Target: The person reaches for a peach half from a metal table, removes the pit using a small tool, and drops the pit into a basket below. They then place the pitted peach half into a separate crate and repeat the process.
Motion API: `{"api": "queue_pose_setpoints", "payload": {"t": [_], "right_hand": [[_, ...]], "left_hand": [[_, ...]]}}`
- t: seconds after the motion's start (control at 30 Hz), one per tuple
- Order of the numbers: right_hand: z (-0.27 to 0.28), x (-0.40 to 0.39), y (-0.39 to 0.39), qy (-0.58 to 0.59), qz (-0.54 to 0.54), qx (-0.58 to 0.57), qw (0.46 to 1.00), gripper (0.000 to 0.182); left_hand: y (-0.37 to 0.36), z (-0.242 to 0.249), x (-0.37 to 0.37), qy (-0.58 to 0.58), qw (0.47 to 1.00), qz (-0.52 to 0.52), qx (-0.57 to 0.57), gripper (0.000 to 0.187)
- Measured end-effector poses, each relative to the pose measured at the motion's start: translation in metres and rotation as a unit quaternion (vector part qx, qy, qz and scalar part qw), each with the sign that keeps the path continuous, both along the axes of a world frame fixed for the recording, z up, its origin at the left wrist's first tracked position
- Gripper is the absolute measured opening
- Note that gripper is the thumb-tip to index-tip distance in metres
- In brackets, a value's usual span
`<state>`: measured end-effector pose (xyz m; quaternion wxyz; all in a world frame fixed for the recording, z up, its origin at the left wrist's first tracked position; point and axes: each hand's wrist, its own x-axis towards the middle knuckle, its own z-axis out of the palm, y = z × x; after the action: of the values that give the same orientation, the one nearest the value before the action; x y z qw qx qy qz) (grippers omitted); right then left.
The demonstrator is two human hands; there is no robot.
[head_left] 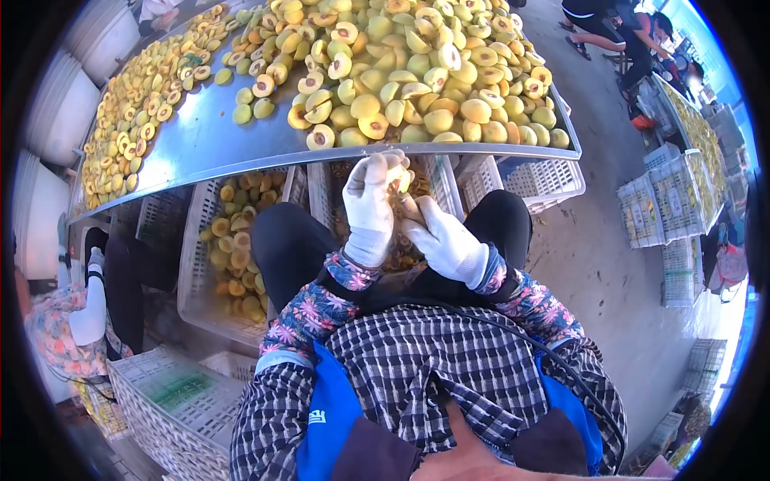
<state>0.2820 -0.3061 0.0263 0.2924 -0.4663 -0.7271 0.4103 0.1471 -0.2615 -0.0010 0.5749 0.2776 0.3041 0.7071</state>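
Observation:
My left hand point(369, 208), in a white glove, is closed around a yellow peach half point(398, 178) just below the table's front edge. The white-gloved right hand point(447, 247) grips a small pitting tool with a brown handle point(411, 210). Its tip meets the cut face of the fruit, and the working end is hidden. Beyond the hands, a big heap of halved yellow-green peaches point(401, 88) lies on the metal table point(241, 144), many with pits showing. Under my hands, between my knees, stands a white crate point(440, 180) with brownish bits inside.
A white crate point(192, 280) of peach halves stands left of my legs. Another person's gloved arm point(88, 321) is at far left. Stacked crates point(666, 200) and people point(642, 36) are at right. An upturned-looking crate point(176, 393) sits at lower left.

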Motion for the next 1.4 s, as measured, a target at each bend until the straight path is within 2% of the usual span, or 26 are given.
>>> {"api": "queue_pose_setpoints", "payload": {"t": [0.07,0.13,0.17,0.27,0.3,0.33,0.37,0.53,0.57,0.6,0.67,0.7,0.73,0.87,0.9,0.93,0.97,1.0,1.03,1.07,1.13,1.17,1.2,1.33,1.37,1.4], "right_hand": [[0.004,0.006,0.002,-0.055,0.024,0.02,0.998,0.025],[0.006,0.014,0.007,-0.111,0.045,0.04,0.992,0.027],[0.005,0.018,0.008,-0.099,0.07,0.052,0.991,0.028],[0.006,0.023,0.008,-0.08,0.1,0.049,0.991,0.03],[0.01,0.024,0.006,0.012,0.08,-0.126,0.989,0.03],[0.015,0.024,0.004,0.104,0.056,-0.296,0.948,0.03],[0.024,0.022,0.001,0.169,0.053,-0.361,0.916,0.029],[-0.008,0.019,-0.002,0.245,0.017,-0.413,0.877,0.027],[-0.031,0.017,-0.001,0.114,0.018,-0.177,0.977,0.026],[-0.033,0.011,-0.002,-0.025,0.017,0.072,0.997,0.025],[-0.024,0.012,-0.004,-0.027,0.016,0.054,0.998,0.023],[-0.008,0.01,-0.005,0.102,0.01,-0.16,0.982,0.023],[0.003,0.008,-0.006,0.225,0.002,-0.366,0.903,0.022],[0.002,0.012,-0.006,0.277,-0.01,-0.424,0.862,0.022],[0.001,0.011,-0.006,0.172,-0.015,-0.349,0.921,0.024],[-0.003,0.013,-0.008,0.173,-0.02,-0.345,0.922,0.024],[-0.01,0.018,-0.01,0.065,-0.006,-0.178,0.982,0.022],[-0.013,0.025,-0.011,-0.048,0.006,-0.006,0.999,0.019],[0.006,0.034,-0.01,-0.055,0.048,-0.047,0.996,0.018],[0.027,0.041,-0.01,-0.106,0.044,-0.043,0.992,0.03],[0.039,0.06,-0.004,-0.184,0.121,0.032,0.975,0.028],[0.056,0.063,-0.007,-0.199,0.08,-0.072,0.974,0.026],[0.055,0.067,-0.012,-0.2,0.071,-0.076,0.974,0.026],[0.017,0.072,-0.028,-0.16,0.072,0.096,0.98,0.024],[0.016,0.065,-0.033,-0.033,0.011,-0.133,0.99,0.022],[0.02,0.055,-0.035,0.095,-0.051,-0.357,0.928,0.019]], "left_hand": [[0.002,0.002,-0.001,-0.006,1.0,0.017,-0.002,0.032],[0.008,0.007,-0.014,0.114,0.987,-0.11,-0.026,0.033],[0.01,0.012,-0.019,0.094,0.977,-0.18,-0.067,0.035],[0.009,0.021,-0.026,0.115,0.956,-0.263,-0.058,0.036],[0.009,0.019,-0.026,0.111,0.957,-0.261,-0.059,0.036],[0.01,0.017,-0.025,0.103,0.958,-0.264,-0.053,0.035],[0.009,0.015,-0.024,0.095,0.958,-0.267,-0.047,0.034],[0.006,0.009,-0.008,-0.001,0.977,-0.196,-0.087,0.023],[0.01,0.006,-0.007,0.022,0.977,-0.184,-0.101,0.021],[0.012,0.005,-0.007,0.045,0.977,-0.173,-0.117,0.02],[0.016,0.007,-0.01,0.059,0.974,-0.181,-0.12,0.018],[0.017,0.005,-0.012,0.078,0.972,-0.193,-0.11,0.018],[0.016,0.004,-0.012,0.096,0.969,-0.205,-0.102,0.018],[0.014,0.001,-0.008,0.105,0.98,-0.158,-0.057,0.02],[0.012,0.005,-0.004,0.122,0.984,-0.123,-0.051,0.021],[0.01,0.009,-0.001,0.121,0.983,-0.128,-0.047,0.021],[0.009,0.014,0.002,0.089,0.984,-0.135,-0.071,0.021],[0.009,0.016,0.005,0.056,0.983,-0.143,-0.096,0.022],[0.008,0.017,0.009,0.049,0.982,-0.154,-0.092,0.021],[0.005,0.021,0.015,0.045,0.981,-0.163,-0.093,0.021],[0.0,0.029,0.027,0.051,0.979,-0.183,-0.075,0.021],[-0.003,0.031,0.033,0.041,0.976,-0.199,-0.082,0.021],[-0.005,0.031,0.039,0.039,0.973,-0.21,-0.084,0.021],[-0.015,0.021,0.05,0.054,0.979,-0.178,-0.086,0.019],[-0.016,0.019,0.05,0.043,0.983,-0.155,-0.087,0.018],[-0.016,0.018,0.047,0.042,0.984,-0.149,-0.09,0.018]]}}
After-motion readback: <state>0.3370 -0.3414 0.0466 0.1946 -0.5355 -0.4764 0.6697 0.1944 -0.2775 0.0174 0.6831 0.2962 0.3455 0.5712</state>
